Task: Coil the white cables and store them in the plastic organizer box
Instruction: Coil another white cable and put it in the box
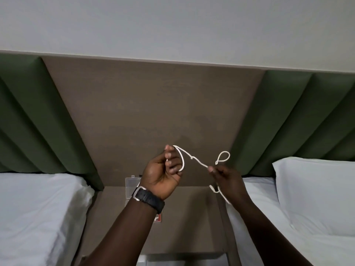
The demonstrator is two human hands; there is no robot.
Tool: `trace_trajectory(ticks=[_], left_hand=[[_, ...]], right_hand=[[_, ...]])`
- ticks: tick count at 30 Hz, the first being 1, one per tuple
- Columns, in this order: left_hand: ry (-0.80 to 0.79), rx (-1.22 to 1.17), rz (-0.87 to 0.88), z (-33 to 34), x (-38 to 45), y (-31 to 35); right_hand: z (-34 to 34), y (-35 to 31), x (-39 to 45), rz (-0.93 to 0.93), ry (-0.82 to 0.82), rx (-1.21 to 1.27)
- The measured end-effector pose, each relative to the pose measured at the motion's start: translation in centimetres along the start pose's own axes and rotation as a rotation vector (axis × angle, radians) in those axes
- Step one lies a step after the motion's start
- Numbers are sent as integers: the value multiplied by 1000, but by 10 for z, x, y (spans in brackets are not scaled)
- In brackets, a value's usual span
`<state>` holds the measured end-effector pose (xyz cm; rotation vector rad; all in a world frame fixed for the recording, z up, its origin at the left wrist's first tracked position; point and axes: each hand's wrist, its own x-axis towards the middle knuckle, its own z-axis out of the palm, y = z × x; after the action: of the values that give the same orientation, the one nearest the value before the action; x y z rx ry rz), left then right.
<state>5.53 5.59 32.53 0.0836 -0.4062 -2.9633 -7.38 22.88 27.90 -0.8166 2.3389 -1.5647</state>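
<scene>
A thin white cable (pixel 196 160) stretches in the air between my two hands, above the nightstand. My left hand (pixel 164 174), with a black watch on the wrist, has the cable looped around its raised fingers. My right hand (pixel 223 176) pinches the cable further along; a small loop stands above it and a loose end hangs below toward the right bed. The clear plastic organizer box (pixel 131 182) lies on the nightstand at the wall, mostly hidden behind my left wrist.
A brown nightstand (pixel 192 217) sits between two white beds, the left bed (pixel 38 217) and the right bed (pixel 307 227) with a pillow (pixel 315 189). A brown wall panel and green padded headboards rise behind. A small red-and-white item (pixel 158 218) lies under my left forearm.
</scene>
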Motion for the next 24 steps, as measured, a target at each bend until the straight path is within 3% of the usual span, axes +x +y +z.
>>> trace_trajectory(ticks=[2, 4, 7, 10, 12, 16, 19, 22, 24], left_hand=[[123, -42, 165, 2, 17, 0], [263, 33, 333, 0, 35, 3], [387, 533, 482, -7, 54, -1], [291, 1208, 364, -19, 57, -25], [266, 1377, 180, -26, 56, -43], [413, 1178, 3, -24, 57, -53], [311, 993, -16, -18, 56, -39], [214, 586, 0, -8, 57, -20], [218, 273, 105, -6, 62, -8]], right_hand=[[3, 0, -6, -89, -173, -233], [9, -3, -14, -129, -326, -302], [5, -13, -12, -284, -405, -314], [-16, -26, 15, -495, -381, -349], [-28, -28, 40, -574, -327, -416], [-35, -11, 75, -622, -295, -509], [-27, 13, 83, -549, -313, -512], [-18, 36, 79, -354, -293, -439], [-8, 49, 66, -280, -362, -428]])
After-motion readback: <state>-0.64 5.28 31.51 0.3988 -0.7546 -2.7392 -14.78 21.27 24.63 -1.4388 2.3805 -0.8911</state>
